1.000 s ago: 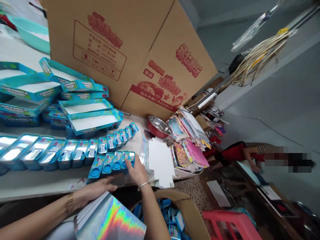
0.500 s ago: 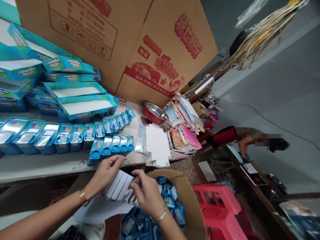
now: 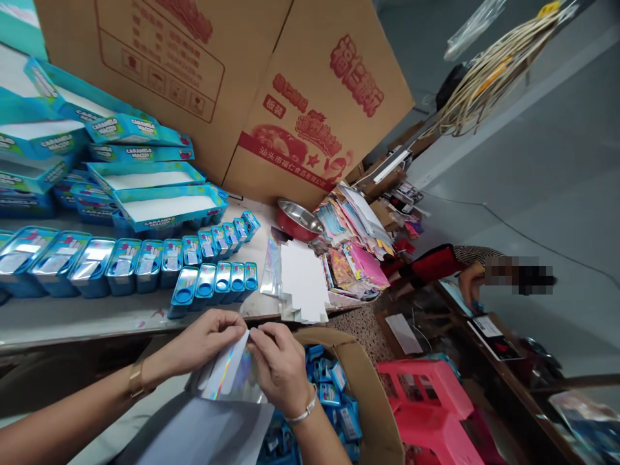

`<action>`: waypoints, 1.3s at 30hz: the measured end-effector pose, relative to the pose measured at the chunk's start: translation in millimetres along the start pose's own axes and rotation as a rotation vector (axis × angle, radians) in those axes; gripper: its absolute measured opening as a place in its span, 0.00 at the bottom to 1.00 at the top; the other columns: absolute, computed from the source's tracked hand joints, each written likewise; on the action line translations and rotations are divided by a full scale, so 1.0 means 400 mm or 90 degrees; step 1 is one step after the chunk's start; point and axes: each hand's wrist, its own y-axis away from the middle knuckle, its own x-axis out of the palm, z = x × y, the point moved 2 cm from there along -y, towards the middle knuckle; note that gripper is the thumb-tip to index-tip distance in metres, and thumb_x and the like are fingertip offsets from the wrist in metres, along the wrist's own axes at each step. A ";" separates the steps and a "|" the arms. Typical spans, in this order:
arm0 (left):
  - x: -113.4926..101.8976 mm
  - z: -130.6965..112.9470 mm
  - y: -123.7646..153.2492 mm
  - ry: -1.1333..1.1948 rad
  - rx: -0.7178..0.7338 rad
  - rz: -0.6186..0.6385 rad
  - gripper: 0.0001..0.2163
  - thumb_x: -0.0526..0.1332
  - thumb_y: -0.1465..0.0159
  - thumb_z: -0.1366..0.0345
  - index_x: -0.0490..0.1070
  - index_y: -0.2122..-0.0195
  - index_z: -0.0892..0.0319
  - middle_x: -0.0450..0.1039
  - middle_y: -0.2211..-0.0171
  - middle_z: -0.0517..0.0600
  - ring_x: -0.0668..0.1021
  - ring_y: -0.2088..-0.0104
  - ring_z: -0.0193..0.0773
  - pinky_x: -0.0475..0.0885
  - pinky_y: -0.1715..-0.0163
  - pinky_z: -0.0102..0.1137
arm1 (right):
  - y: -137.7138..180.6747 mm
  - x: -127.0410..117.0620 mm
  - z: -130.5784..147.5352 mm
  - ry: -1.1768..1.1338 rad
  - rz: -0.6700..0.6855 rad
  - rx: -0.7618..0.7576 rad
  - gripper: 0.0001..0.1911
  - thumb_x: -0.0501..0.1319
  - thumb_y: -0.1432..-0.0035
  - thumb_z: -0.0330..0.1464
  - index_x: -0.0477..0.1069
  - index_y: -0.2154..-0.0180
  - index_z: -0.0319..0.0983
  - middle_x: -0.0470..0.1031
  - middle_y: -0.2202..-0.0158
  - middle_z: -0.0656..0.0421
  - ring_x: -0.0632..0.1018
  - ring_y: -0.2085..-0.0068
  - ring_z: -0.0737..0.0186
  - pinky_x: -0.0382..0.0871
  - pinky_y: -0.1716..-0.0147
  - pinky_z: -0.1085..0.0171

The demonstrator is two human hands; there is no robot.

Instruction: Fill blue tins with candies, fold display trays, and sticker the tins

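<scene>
A shiny, rainbow-reflecting sheet [image 3: 247,383] with white strips hangs between my hands, perhaps a sticker sheet. My left hand [image 3: 210,339] pinches its upper edge between thumb and fingers. Close beside it, my right hand [image 3: 282,369] pinches the same edge, the fingertips of both hands almost meeting. Below the sheet lies a larger plain white paper [image 3: 203,429]. An open cardboard carton [image 3: 372,387] full of small blue packs [image 3: 346,416] stands under and to the right of my right hand.
Rows of blue tubs [image 3: 123,265] line the table [image 3: 97,323]. Blue display trays [image 3: 169,210] are stacked behind, before a large cardboard box [image 3: 271,58]. A red-sided metal bowl [image 3: 298,223] and white card [image 3: 303,274] lie right. Pink stools [image 3: 431,400] stand beside the carton; a person [image 3: 465,265] bends over farther off.
My hands have drawn together at the sheet's top edge. My right fingers have moved from over the strips to a pinch beside the left fingertips, and the sheet has tilted.
</scene>
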 end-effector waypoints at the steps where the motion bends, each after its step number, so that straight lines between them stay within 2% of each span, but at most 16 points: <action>1: 0.000 0.003 0.003 0.027 -0.007 -0.004 0.16 0.55 0.36 0.54 0.68 0.74 0.61 0.62 0.77 0.43 0.62 0.75 0.32 0.57 0.75 0.26 | 0.003 0.002 0.001 0.002 -0.013 -0.011 0.15 0.57 0.37 0.29 0.72 0.49 0.44 0.74 0.55 0.52 0.74 0.55 0.57 0.71 0.57 0.59; 4: 0.002 0.003 0.012 0.033 -0.004 -0.033 0.16 0.56 0.37 0.54 0.68 0.75 0.61 0.62 0.77 0.44 0.62 0.75 0.31 0.58 0.75 0.25 | 0.005 0.003 0.007 -0.054 -0.034 0.028 0.15 0.58 0.38 0.28 0.72 0.50 0.45 0.74 0.55 0.53 0.74 0.54 0.58 0.72 0.56 0.59; 8: 0.000 -0.006 0.017 -0.005 0.027 -0.055 0.16 0.55 0.36 0.55 0.71 0.74 0.61 0.66 0.75 0.45 0.66 0.72 0.33 0.62 0.72 0.25 | -0.002 0.002 0.017 -0.129 -0.050 0.071 0.15 0.58 0.38 0.28 0.72 0.50 0.45 0.74 0.57 0.55 0.74 0.56 0.60 0.72 0.56 0.59; 12: -0.007 -0.004 0.017 -0.013 0.031 -0.064 0.16 0.56 0.37 0.55 0.72 0.74 0.61 0.68 0.75 0.45 0.67 0.72 0.34 0.63 0.72 0.25 | -0.006 0.015 0.026 -0.147 -0.078 0.049 0.10 0.58 0.38 0.28 0.74 0.56 0.44 0.75 0.58 0.55 0.74 0.56 0.59 0.71 0.57 0.59; 15: -0.010 0.024 0.021 -0.018 0.024 -0.072 0.15 0.56 0.37 0.55 0.72 0.73 0.61 0.69 0.74 0.46 0.68 0.71 0.35 0.64 0.71 0.26 | -0.016 0.025 0.030 -0.169 -0.070 0.069 0.08 0.54 0.36 0.28 0.71 0.62 0.42 0.74 0.59 0.54 0.73 0.55 0.60 0.69 0.55 0.59; 18: -0.017 0.083 0.038 -0.042 0.015 -0.126 0.13 0.59 0.40 0.60 0.75 0.58 0.60 0.72 0.65 0.48 0.71 0.65 0.38 0.67 0.63 0.28 | -0.046 0.021 0.025 -0.192 -0.039 0.113 0.09 0.51 0.34 0.30 0.67 0.67 0.40 0.72 0.65 0.57 0.72 0.59 0.61 0.67 0.57 0.61; 20: -0.019 0.124 0.060 -0.041 0.010 -0.135 0.21 0.61 0.43 0.63 0.70 0.47 0.57 0.71 0.60 0.48 0.72 0.60 0.39 0.68 0.58 0.30 | -0.081 0.017 0.013 -0.217 0.000 0.142 0.09 0.51 0.34 0.32 0.66 0.67 0.40 0.70 0.67 0.59 0.72 0.62 0.63 0.66 0.60 0.64; 22: -0.017 0.149 0.084 0.004 0.000 -0.080 0.28 0.64 0.46 0.64 0.65 0.42 0.55 0.69 0.60 0.47 0.71 0.60 0.38 0.67 0.59 0.29 | -0.125 0.019 -0.001 -0.242 0.053 0.147 0.09 0.52 0.34 0.32 0.66 0.67 0.40 0.70 0.67 0.60 0.72 0.63 0.64 0.65 0.61 0.66; 24: -0.013 0.153 0.104 0.073 -0.008 -0.012 0.32 0.67 0.48 0.62 0.63 0.41 0.55 0.68 0.64 0.44 0.69 0.66 0.35 0.66 0.65 0.27 | -0.171 0.030 -0.011 -0.258 0.113 0.123 0.08 0.53 0.34 0.32 0.66 0.67 0.40 0.70 0.68 0.61 0.71 0.64 0.65 0.64 0.62 0.67; 25: -0.013 0.148 0.110 0.102 -0.008 0.003 0.32 0.67 0.48 0.60 0.63 0.42 0.56 0.67 0.68 0.43 0.67 0.69 0.34 0.65 0.68 0.26 | -0.194 0.038 -0.014 -0.262 0.138 0.105 0.08 0.53 0.34 0.32 0.67 0.67 0.40 0.70 0.68 0.62 0.71 0.64 0.65 0.63 0.62 0.67; 27: -0.017 0.139 0.114 0.138 -0.024 -0.024 0.25 0.64 0.44 0.54 0.67 0.47 0.59 0.64 0.74 0.41 0.63 0.74 0.31 0.60 0.73 0.25 | -0.235 0.062 -0.012 -0.264 0.178 0.067 0.07 0.54 0.35 0.32 0.67 0.67 0.40 0.70 0.68 0.62 0.72 0.64 0.65 0.63 0.62 0.67; 29: -0.027 0.137 0.111 0.154 -0.064 -0.107 0.19 0.58 0.38 0.49 0.71 0.59 0.62 0.61 0.80 0.40 0.60 0.78 0.30 0.55 0.76 0.26 | -0.271 0.090 -0.005 -0.259 0.202 0.027 0.06 0.54 0.35 0.31 0.67 0.66 0.40 0.70 0.67 0.62 0.71 0.63 0.65 0.63 0.62 0.67; 32: -0.045 0.148 0.109 0.153 -0.120 -0.245 0.23 0.55 0.37 0.45 0.72 0.71 0.62 0.59 0.85 0.41 0.59 0.81 0.30 0.54 0.77 0.27 | -0.314 0.137 0.007 -0.217 0.218 -0.034 0.05 0.55 0.36 0.29 0.66 0.66 0.40 0.70 0.66 0.61 0.71 0.62 0.64 0.62 0.61 0.66; 35: -0.062 0.156 0.115 0.148 -0.143 -0.321 0.24 0.55 0.38 0.43 0.72 0.71 0.62 0.60 0.87 0.41 0.61 0.82 0.31 0.54 0.77 0.28 | -0.343 0.183 0.016 -0.142 0.213 -0.080 0.06 0.54 0.35 0.28 0.66 0.66 0.40 0.71 0.66 0.59 0.70 0.62 0.62 0.61 0.60 0.64; 39: -0.084 0.152 0.125 0.142 -0.145 -0.358 0.24 0.56 0.39 0.42 0.73 0.72 0.61 0.60 0.87 0.41 0.62 0.82 0.32 0.55 0.77 0.28 | -0.369 0.226 0.022 -0.095 0.190 -0.089 0.06 0.53 0.34 0.30 0.66 0.65 0.40 0.71 0.65 0.58 0.69 0.61 0.60 0.60 0.60 0.62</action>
